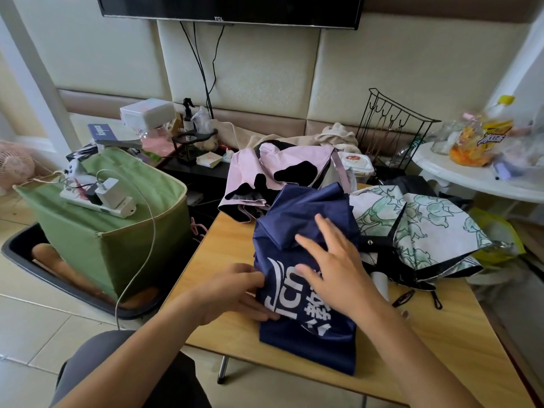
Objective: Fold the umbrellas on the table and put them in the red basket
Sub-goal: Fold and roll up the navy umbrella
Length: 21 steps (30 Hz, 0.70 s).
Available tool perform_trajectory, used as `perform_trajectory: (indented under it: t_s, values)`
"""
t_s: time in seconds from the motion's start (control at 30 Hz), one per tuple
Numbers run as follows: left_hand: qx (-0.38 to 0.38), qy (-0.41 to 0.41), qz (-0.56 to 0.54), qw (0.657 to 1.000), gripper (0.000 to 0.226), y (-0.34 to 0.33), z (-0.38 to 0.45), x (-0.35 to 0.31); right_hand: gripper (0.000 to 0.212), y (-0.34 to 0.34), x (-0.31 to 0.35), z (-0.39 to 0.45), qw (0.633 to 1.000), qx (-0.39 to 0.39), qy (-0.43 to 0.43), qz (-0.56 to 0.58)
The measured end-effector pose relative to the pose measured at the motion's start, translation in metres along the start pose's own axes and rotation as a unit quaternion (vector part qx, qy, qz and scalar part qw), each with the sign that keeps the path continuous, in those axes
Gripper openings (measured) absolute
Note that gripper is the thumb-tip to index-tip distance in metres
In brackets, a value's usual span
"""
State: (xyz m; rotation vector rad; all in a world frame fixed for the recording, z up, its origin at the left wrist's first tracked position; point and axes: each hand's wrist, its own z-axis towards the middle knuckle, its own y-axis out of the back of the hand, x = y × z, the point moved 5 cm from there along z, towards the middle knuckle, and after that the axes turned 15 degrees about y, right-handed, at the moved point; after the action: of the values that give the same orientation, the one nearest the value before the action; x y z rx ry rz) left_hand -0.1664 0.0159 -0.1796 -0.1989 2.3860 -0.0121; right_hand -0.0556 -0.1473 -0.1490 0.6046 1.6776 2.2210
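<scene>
The navy umbrella (306,260) with white print lies flat in the middle of the wooden worktop (435,337), and the left hand (235,293) pinches its left edge with curled fingers while the right hand (335,266) presses flat on the cloth with fingers spread and straight. At 12 o'clock from it lies the pink umbrella (265,175) with black patches, and at 2 o'clock the white umbrella (426,228) with green flowers, both touching it. A green fabric bin (117,228) stands at 9 o'clock, off the worktop.
</scene>
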Motion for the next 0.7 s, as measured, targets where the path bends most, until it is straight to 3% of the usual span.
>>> perform_trajectory:
  t_s: [0.13,0.23,0.33,0.4,0.5,0.6,0.63,0.7]
  values:
    - [-0.043,-0.043,0.090,0.994,0.032,0.002,-0.005,0.003,0.051,0.000,-0.024,0.007,0.993,-0.107,-0.018,-0.042]
    - [-0.080,-0.101,0.139,0.982,0.020,0.003,-0.007,-0.004,0.039,-0.001,-0.032,0.016,0.986,-0.156,-0.025,-0.060]
    - [-0.102,-0.125,0.187,0.969,0.032,0.006,-0.006,-0.008,0.037,-0.005,-0.039,0.028,0.985,-0.146,-0.054,-0.073]
    - [-0.103,-0.145,0.214,0.961,0.028,0.005,-0.006,-0.009,0.041,-0.009,-0.038,0.033,0.988,-0.129,-0.058,-0.066]
    - [-0.107,-0.172,0.196,0.960,0.023,0.006,-0.007,-0.011,0.041,-0.002,-0.015,0.028,0.978,-0.191,-0.009,-0.079]
    - [-0.145,-0.224,0.227,0.937,0.014,0.011,-0.007,-0.015,0.014,0.020,0.025,0.006,0.953,-0.285,0.099,-0.034]
    - [-0.160,-0.239,0.251,0.924,0.019,0.012,-0.007,-0.017,0.019,0.024,0.039,-0.003,0.952,-0.276,0.131,0.008]
    - [-0.165,-0.256,0.272,0.913,0.023,0.014,-0.004,-0.018,0.036,0.017,0.058,-0.014,0.972,-0.169,0.145,0.072]
